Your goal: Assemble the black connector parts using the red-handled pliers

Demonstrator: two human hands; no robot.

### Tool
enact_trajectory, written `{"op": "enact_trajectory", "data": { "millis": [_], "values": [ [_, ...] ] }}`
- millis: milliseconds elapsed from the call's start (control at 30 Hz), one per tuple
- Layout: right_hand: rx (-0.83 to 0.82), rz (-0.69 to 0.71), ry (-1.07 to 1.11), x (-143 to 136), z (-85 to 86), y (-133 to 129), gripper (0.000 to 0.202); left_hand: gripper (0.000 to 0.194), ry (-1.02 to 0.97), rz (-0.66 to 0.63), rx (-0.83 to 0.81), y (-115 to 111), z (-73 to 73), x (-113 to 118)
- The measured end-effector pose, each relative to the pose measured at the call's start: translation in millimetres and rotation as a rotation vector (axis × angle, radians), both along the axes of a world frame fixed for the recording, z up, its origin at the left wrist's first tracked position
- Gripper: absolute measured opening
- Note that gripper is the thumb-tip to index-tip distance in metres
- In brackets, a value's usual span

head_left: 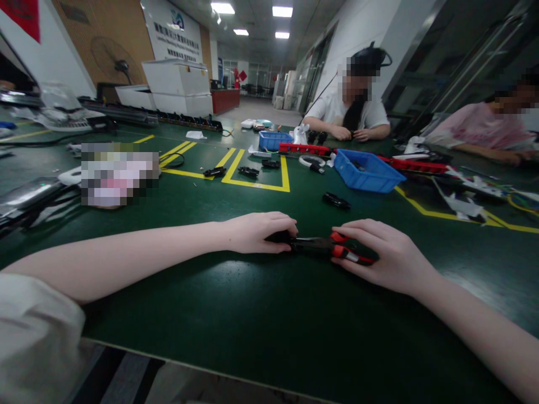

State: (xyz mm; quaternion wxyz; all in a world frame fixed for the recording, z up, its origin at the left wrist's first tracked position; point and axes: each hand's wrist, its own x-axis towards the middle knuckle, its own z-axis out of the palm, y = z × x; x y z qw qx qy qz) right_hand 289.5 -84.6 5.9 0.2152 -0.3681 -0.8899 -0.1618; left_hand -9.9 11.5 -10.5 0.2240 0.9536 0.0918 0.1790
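My right hand [385, 252] is closed around the red and black handles of a pair of pliers [314, 245]. The jaws point left and meet a small black part [278, 237] that my left hand [263, 231] grips between thumb and fingers. My left fingers hide much of that part, so its exact kind does not show. Both hands are low over the green table [236, 331]. Just beyond them lies a similar-looking black piece [336, 200], and farther off are several more black pieces [248, 171] near yellow tape lines.
A blue bin [368, 171] with small dark parts stands at the back right, beside a red strip [305, 148]. A smaller blue bin [275, 139] is behind. Cables and a blurred-out object [120, 174] lie left. Across the table sits a person [349, 106]; another is at right.
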Motion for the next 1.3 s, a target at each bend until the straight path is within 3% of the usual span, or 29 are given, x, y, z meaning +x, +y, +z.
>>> {"op": "enact_trajectory", "data": {
  "millis": [367,667,867,967,1133,1300],
  "values": [
    [-0.016,-0.005,0.015,-3.3,0.1,-1.5,0.031,0.025,0.017,-0.001,-0.01,1.3,1.1,-0.7],
    [0.19,0.012,-0.111,-4.5,-1.6,-1.9,0.034,0.03,-0.036,0.009,0.104,1.4,0.1,-1.3],
    [0.224,0.023,-0.143,-3.2,-0.1,-0.3,0.038,0.03,-0.071,-0.035,0.167,3.1,-1.4,-1.1],
    [0.161,0.005,-0.075,-2.3,-1.8,1.3,0.037,0.029,-0.063,-0.019,0.127,3.0,-1.1,-0.4],
    [-0.118,0.001,0.08,0.6,-6.6,4.4,0.036,0.025,-0.033,0.002,0.087,1.6,0.2,0.5],
    [-0.217,-0.027,0.153,1.0,-8.6,4.8,0.036,0.024,-0.006,0.017,0.076,1.1,0.9,0.2]
  ]
}}
